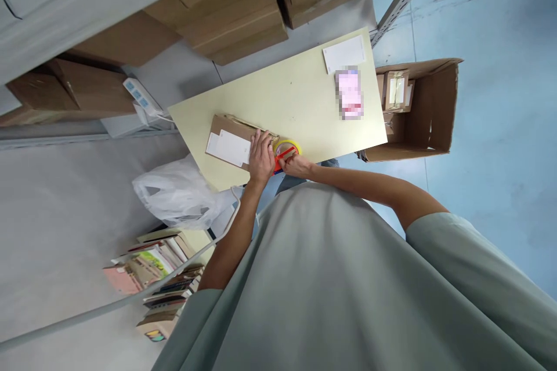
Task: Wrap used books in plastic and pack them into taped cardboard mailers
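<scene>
Taping looks partway, seal seemingly unfinished: left hand [261,157] lies flat on the box [239,129], right hand [296,166] clasps the dispenser [286,152] at its three o'clock.

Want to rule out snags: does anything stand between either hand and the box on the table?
Nothing visible for the left hand, which rests on the box. Between the right hand and the box are the tape dispenser that hand holds and the left hand.

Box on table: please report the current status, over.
Left hand on box. Right hand holding tape dispenser by box's end. Left hand hides part of box.
</scene>
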The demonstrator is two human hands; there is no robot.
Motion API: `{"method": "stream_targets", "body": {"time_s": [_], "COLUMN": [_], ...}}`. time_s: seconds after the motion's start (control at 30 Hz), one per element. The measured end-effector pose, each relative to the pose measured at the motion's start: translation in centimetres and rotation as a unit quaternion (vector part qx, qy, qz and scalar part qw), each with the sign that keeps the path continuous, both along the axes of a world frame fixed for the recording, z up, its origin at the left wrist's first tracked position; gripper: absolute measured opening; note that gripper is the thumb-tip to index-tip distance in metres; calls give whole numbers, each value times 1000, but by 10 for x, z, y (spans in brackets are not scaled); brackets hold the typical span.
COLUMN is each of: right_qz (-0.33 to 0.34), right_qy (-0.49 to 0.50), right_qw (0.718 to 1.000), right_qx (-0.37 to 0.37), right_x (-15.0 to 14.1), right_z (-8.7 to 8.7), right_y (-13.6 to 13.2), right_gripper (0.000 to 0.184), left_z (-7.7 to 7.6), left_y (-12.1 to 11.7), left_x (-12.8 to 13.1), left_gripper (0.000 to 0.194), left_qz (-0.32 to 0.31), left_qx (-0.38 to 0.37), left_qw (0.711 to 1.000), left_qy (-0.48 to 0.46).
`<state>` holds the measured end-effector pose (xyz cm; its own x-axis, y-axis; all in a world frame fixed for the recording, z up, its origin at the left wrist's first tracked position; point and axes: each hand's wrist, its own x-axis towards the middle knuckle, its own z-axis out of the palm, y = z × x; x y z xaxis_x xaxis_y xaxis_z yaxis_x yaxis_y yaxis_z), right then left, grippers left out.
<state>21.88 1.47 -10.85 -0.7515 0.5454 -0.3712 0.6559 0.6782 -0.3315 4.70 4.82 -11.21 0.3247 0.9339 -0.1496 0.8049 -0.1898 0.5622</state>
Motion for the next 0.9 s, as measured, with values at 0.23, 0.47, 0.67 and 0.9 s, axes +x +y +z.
{"method": "stream_targets", "body": {"time_s": [0.23,0.47,0.67,0.9], "right_qz": [-26,-101,-130,-120], "right_qy": [-100,-114,-91,-71], "right_qw": [994,987,985,990], "right_qx": [18,58,68,8], "right_x": [89,133,92,53], "right_z": [-9,-12,-18,-9], "right_y": [47,98,112,123], "right_gripper": [45,45,48,57], "left_z": [-4,-5,-10,-20], "left_y": [-2,-2,-2,-2], "left_x": [0,3,1,0], "left_gripper": [53,48,44,41], "left_qz": [2,-4,-15,-16], "left_qx": [10,3,-6,18], "left_qw": [1000,1000,1000,999], "left_qy": [-11,3,0,-23]}}
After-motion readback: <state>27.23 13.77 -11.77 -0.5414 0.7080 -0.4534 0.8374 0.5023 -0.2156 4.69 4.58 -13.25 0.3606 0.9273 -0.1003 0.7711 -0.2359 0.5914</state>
